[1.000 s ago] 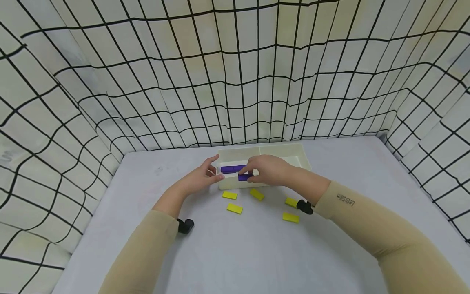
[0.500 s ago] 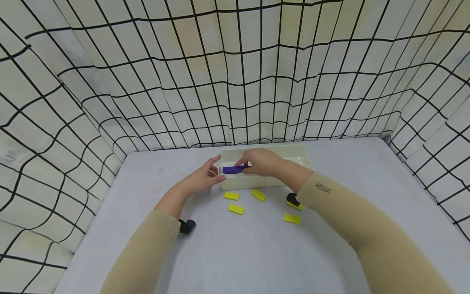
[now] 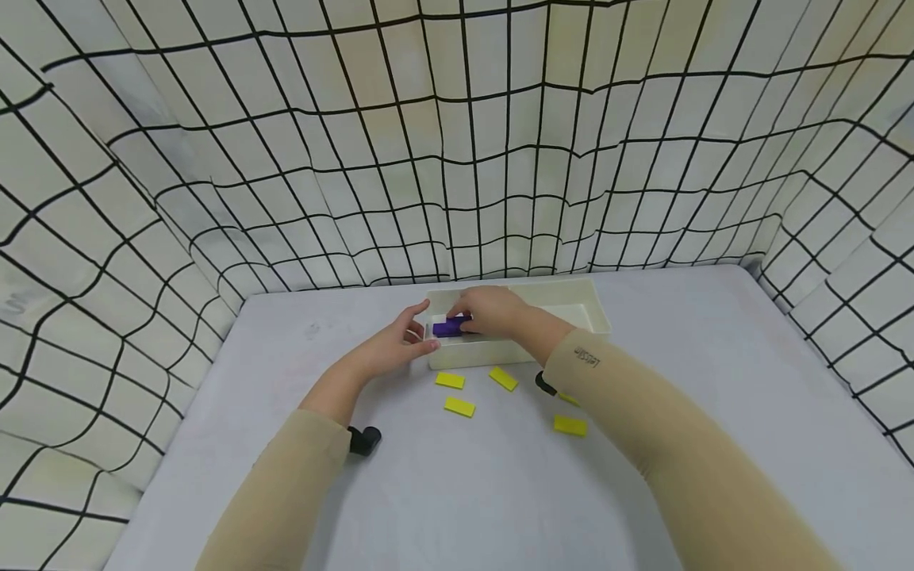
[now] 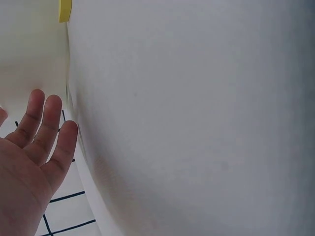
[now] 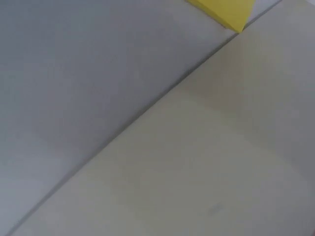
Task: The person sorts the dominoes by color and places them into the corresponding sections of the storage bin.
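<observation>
A white divided box (image 3: 493, 354) stands near the back of the white table. My right hand (image 3: 496, 311) reaches into its left part and pinches a small purple block (image 3: 460, 321) with fingers and thumb. Another purple block (image 3: 441, 330) lies in the box, just left of and below the held one; the hand partly hides both. My left hand (image 3: 389, 346) rests at the box's left end, thumb by the front corner, fingers spread. In the left wrist view its fingers (image 4: 51, 113) are fairly straight against the box wall (image 4: 29, 54). The right wrist view does not show the right hand.
Several flat yellow blocks lie on the table in front of the box, among them one at the left (image 3: 459, 407) and one at the right (image 3: 570, 426); my right forearm partly covers another. Black-grid white cloth (image 3: 471, 182) hangs behind and at both sides.
My right hand has carried the purple block from the box's front rim down and leftward inside, onto or beside the purple block there. The left hand has stayed at the box's end.
</observation>
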The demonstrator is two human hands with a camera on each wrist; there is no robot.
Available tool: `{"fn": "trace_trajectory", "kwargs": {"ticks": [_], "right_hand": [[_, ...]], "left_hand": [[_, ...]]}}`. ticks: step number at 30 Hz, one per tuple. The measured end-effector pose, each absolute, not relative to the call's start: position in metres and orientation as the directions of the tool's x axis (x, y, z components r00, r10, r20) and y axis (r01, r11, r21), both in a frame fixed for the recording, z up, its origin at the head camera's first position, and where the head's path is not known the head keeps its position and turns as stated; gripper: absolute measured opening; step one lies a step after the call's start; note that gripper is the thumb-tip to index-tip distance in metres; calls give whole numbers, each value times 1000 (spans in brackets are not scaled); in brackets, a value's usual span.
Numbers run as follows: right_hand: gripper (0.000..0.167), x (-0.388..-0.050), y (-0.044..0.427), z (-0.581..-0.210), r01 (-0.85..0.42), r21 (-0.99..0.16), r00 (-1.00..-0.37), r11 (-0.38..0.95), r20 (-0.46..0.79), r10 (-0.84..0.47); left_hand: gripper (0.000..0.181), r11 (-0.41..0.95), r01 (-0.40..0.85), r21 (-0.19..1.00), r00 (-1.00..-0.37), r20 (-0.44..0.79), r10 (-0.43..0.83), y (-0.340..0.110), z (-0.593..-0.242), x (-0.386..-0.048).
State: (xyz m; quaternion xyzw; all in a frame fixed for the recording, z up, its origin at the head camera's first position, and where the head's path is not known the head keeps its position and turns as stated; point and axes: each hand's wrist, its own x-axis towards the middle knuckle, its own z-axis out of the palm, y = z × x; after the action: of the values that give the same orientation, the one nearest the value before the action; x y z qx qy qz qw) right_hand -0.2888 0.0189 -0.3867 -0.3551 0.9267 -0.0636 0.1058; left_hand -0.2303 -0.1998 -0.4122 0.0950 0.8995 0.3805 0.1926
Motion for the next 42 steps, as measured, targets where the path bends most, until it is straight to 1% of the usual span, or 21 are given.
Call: {"fn": "trace_trajectory", "kwargs": {"ticks": [5,10,18,26,33,37,42], "right_hand": [[33,-292,14,-394,-634,-171,-737,754,-160,-656],[33,-292,11,-397,-636,-165,-736,754,-165,-657],[32,-293,10,-401,-642,-118,-737,758,-179,-652],[33,-293,12,-399,-640,-147,-733,754,-178,-657],[31,-290,21,-395,-607,-235,-748,759,-152,-646],[30,-286,27,-390,-601,-280,-747,749,-137,-651],[31,-283,37,-384,-588,-296,-756,753,-131,-642]], "left_hand": [[87,680,39,732,-906,-261,333,-199,-413,-230],[87,678,37,734,-907,-260,331,-198,-414,-230],[87,681,36,732,-908,-260,328,-198,-413,-230],[86,676,34,737,-910,-257,326,-198,-412,-229],[86,683,32,730,-909,-263,324,-198,-413,-229],[85,691,22,723,-910,-272,314,-197,-413,-230],[87,700,15,714,-910,-280,305,-198,-412,-231]]}}
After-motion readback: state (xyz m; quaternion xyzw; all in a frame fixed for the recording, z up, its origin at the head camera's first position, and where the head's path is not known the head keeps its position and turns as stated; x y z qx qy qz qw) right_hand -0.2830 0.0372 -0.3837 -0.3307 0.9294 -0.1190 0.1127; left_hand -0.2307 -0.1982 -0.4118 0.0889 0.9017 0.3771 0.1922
